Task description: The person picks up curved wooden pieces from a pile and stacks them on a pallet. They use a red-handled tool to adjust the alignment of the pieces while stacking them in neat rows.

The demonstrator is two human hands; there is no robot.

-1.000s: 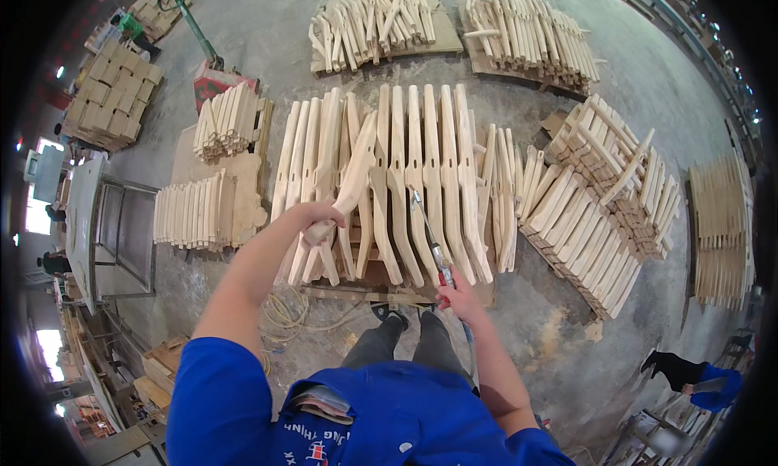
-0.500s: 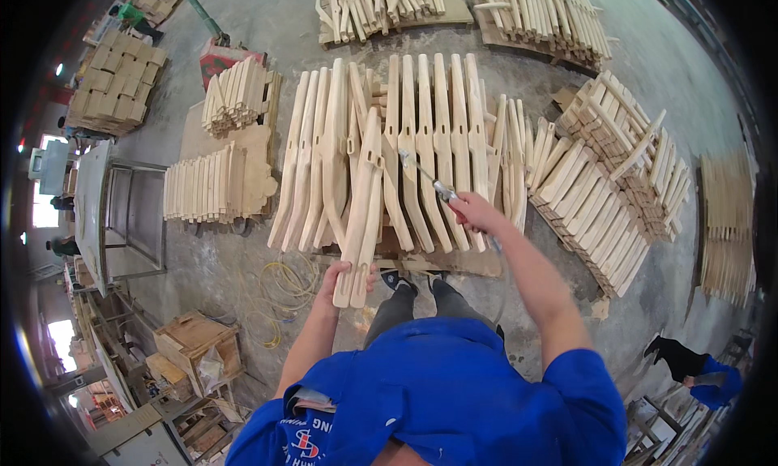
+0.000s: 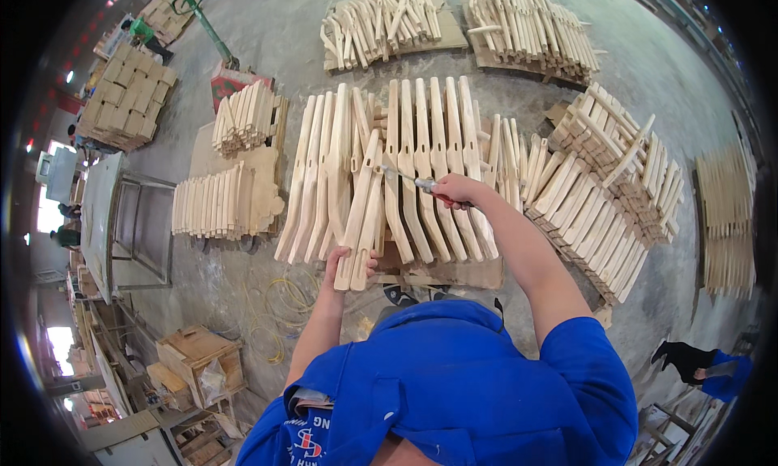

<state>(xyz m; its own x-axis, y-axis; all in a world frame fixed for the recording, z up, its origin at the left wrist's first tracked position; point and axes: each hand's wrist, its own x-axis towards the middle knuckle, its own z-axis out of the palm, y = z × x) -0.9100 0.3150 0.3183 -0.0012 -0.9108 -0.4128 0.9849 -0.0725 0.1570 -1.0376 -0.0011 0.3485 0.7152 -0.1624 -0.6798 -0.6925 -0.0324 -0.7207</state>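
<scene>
My left hand point(image 3: 333, 265) is wrapped round the near ends of two pale wooden legs point(image 3: 356, 227), held side by side and slanting away from me. Slots are cut near their near ends and further up. In my right hand point(image 3: 459, 190) is an air blow gun point(image 3: 424, 184) with a long thin nozzle pointing left. Its tip is close beside the upper slot of the right-hand leg; whether they touch I cannot tell. Behind and beneath the held pair lies a stack of similar slotted, bent wooden legs point(image 3: 421, 134), set in a row.
Left of the stack, a board point(image 3: 261, 174) carries shorter wooden pieces. More wooden parts point(image 3: 587, 211) are piled at the right, with further piles at the back. A yellow hose point(image 3: 279, 304) lies coiled on the floor near a wooden crate point(image 3: 198, 356). Another person point(image 3: 717, 374) is at far right.
My right hand has brought the blow gun left, its nozzle tip closer to the held legs' slot. The held legs have shifted slightly away from me. The whole view has tilted a little.
</scene>
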